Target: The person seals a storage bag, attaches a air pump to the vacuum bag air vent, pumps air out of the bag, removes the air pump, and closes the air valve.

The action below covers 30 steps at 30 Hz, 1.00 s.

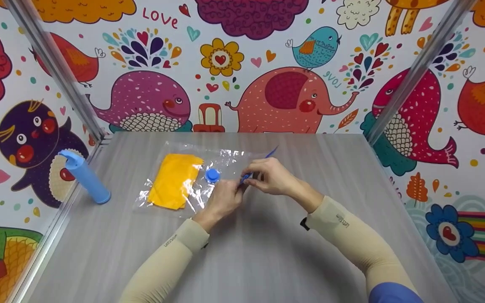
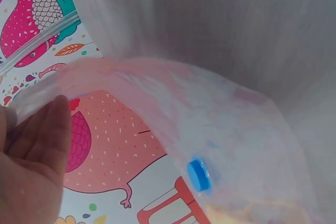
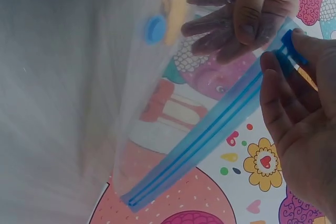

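A clear plastic storage bag (image 1: 234,158) lies on the table, with a folded yellow cloth (image 1: 175,181) inside and a round blue valve cap (image 1: 212,175) on its film. Along its right edge runs a blue zip seal (image 3: 194,140). My left hand (image 1: 224,197) holds the bag near one end of this seal; in the right wrist view its thumb is in front of the film and its fingers show through it. Between thumb and fingers my right hand (image 1: 270,174) pinches a small blue zip slider (image 3: 289,51) on the seal, close beside the left hand.
A light blue hand pump (image 1: 86,179) stands at the table's left side. The grey table (image 1: 267,252) is bordered by metal posts (image 1: 419,71) and printed wall panels with cartoon animals.
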{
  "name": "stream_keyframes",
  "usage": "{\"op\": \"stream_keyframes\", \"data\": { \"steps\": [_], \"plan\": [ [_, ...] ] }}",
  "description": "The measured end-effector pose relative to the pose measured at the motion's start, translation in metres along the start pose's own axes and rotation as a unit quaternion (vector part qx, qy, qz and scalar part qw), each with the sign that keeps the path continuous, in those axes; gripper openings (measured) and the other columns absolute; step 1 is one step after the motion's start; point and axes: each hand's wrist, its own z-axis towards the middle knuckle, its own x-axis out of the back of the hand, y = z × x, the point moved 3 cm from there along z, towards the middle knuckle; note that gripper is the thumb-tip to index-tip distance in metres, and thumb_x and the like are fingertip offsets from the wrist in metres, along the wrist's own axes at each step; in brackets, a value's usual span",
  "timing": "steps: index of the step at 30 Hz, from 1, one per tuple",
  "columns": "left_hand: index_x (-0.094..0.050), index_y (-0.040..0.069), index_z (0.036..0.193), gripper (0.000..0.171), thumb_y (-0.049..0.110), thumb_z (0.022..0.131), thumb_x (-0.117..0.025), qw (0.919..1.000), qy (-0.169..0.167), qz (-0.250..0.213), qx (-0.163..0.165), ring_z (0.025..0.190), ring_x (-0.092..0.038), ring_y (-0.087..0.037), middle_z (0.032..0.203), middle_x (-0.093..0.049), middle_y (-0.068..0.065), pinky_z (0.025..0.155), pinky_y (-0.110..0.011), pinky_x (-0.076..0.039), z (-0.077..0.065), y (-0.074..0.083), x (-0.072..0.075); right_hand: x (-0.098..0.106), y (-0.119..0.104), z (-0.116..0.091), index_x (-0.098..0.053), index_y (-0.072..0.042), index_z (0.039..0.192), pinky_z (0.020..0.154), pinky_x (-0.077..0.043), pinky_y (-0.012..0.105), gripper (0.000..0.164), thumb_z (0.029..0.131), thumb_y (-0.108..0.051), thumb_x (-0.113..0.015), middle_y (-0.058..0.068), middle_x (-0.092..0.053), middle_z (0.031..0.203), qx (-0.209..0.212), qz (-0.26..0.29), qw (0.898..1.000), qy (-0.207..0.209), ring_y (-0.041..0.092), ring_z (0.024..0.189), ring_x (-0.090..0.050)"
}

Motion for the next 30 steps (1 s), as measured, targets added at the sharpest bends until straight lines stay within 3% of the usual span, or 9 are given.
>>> {"op": "stream_keyframes", "data": {
  "steps": [5,11,16,21,30],
  "plan": [
    [-0.082,0.002,0.104,0.01,0.009,0.104,-0.075,0.9975,0.056,-0.012,-0.042,0.072,-0.082,-0.032,0.082,-0.083,-0.014,0.062,-0.045,-0.065,-0.001,0.002,0.006,0.0,-0.003,-0.001,-0.084,-0.005,0.112,0.071,-0.069,0.034,0.012,0.102,-0.011,-0.083,0.011,-0.083,0.1,0.009,-0.011,0.999,0.033,0.023,0.082,-0.078],
    [-0.078,0.001,0.09,0.008,0.0,0.097,-0.077,0.9893,0.109,0.004,-0.096,0.054,-0.065,-0.02,0.066,-0.072,-0.009,0.05,-0.033,-0.052,-0.002,0.005,0.011,-0.001,-0.007,-0.002,-0.087,-0.003,0.113,0.064,-0.067,0.032,0.014,0.099,-0.006,-0.084,0.012,-0.083,0.095,0.031,-0.021,0.998,0.059,0.021,0.075,-0.076],
    [-0.073,0.002,0.083,0.014,-0.004,0.094,-0.079,0.9826,0.131,0.024,-0.129,0.051,-0.059,-0.018,0.062,-0.066,-0.007,0.047,-0.03,-0.047,-0.002,0.006,0.014,0.001,-0.009,-0.001,-0.088,-0.004,0.112,0.066,-0.068,0.032,0.014,0.097,-0.005,-0.086,0.011,-0.084,0.096,0.046,-0.039,0.996,0.066,0.02,0.076,-0.076],
    [-0.073,0.002,0.085,0.013,-0.004,0.095,-0.079,0.9805,0.135,0.028,-0.14,0.052,-0.059,-0.018,0.064,-0.066,-0.006,0.047,-0.03,-0.048,-0.002,0.006,0.015,0.004,-0.01,0.0,-0.089,-0.005,0.109,0.07,-0.069,0.032,0.011,0.099,-0.008,-0.085,0.009,-0.084,0.096,0.042,-0.058,0.995,0.067,0.018,0.076,-0.076],
    [-0.08,0.001,0.095,0.007,-0.006,0.093,-0.079,0.9769,0.165,0.021,-0.135,0.065,-0.077,-0.021,0.081,-0.082,-0.009,0.058,-0.034,-0.061,-0.003,0.006,0.016,0.006,-0.012,0.003,-0.089,-0.004,0.108,0.064,-0.066,0.03,0.011,0.097,-0.005,-0.086,0.009,-0.083,0.093,0.059,-0.058,0.993,0.086,0.016,0.071,-0.073]
  ]
}}
